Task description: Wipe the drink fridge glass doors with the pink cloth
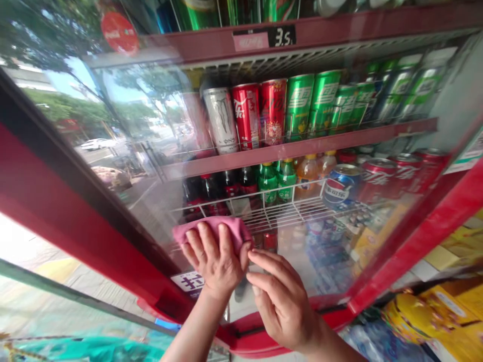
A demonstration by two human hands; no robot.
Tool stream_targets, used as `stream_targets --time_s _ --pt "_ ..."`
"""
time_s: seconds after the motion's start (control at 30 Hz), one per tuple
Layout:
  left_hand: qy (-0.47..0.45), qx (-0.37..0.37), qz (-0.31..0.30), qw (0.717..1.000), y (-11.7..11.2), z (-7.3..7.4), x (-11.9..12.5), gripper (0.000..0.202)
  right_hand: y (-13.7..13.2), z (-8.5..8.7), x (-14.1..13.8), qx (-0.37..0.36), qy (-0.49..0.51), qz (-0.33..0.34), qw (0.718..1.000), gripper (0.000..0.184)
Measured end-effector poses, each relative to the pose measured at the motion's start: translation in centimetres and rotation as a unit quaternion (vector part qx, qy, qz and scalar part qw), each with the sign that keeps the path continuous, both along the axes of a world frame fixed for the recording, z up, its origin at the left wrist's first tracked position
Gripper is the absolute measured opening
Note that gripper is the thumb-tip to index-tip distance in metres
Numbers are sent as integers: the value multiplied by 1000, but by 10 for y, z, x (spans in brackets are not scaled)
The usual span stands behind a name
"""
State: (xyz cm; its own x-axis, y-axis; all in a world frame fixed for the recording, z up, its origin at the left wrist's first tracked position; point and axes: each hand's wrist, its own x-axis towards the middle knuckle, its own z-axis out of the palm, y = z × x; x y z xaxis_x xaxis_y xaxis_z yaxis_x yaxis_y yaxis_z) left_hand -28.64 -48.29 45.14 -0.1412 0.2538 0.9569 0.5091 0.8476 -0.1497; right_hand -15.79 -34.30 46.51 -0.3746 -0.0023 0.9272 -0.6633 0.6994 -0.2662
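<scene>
My left hand (213, 261) presses a pink cloth (211, 229) flat against the glass door (151, 166) of a red drinks fridge, fingers spread over the cloth. My right hand (281, 296) lies just to the right of it on the same glass, fingers stretched out and holding nothing; its fingertips nearly touch the left hand. Behind the glass stand cans: a white one (222, 120), red ones (260, 115) and green ones (309, 103).
The door's red frame (56, 201) runs diagonally at the left and along the bottom. Bottles (271, 178) and a blue can (339, 183) sit on a lower wire shelf. Yellow packages (433, 311) are stacked at the lower right. The glass reflects trees and a street.
</scene>
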Motion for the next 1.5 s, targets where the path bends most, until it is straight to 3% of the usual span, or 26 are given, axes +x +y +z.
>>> stream_targets --time_s 0.1,0.17,0.23,0.4,0.5,0.57,0.67,1.07,1.23,1.4,1.5 --pt "16 -41 -6 999 33 -5 9 95 5 3 5 -7 2 14 1000 37" --pt "24 -63 -12 998 35 -4 10 93 7 5 8 -3 3 28 1000 39" --pt "24 -76 -13 997 15 -1 5 96 10 5 11 0 6 34 999 38" --pt "15 -58 10 998 -76 12 -17 101 21 -3 14 -16 -1 36 999 35" --pt "4 -45 24 999 -93 18 -20 100 26 -10 13 -28 -6 47 998 36" --pt "-10 -8 32 999 -79 19 -16 102 30 -14 14 -34 -10 50 998 38" --pt "-20 33 37 999 -41 17 -7 104 42 -18 18 -42 -9 37 998 41" --pt "-21 -18 7 1000 103 16 29 109 116 -42 57 -95 -35 -27 995 37" --pt "-26 -27 -21 999 143 16 39 109 148 -53 80 -115 -38 -49 991 35" --pt "-17 -61 -24 998 176 6 50 113 171 -70 99 -119 -56 -58 990 32" --pt "6 -103 -75 992 190 -3 53 101 175 -80 109 -122 -74 -65 988 31"
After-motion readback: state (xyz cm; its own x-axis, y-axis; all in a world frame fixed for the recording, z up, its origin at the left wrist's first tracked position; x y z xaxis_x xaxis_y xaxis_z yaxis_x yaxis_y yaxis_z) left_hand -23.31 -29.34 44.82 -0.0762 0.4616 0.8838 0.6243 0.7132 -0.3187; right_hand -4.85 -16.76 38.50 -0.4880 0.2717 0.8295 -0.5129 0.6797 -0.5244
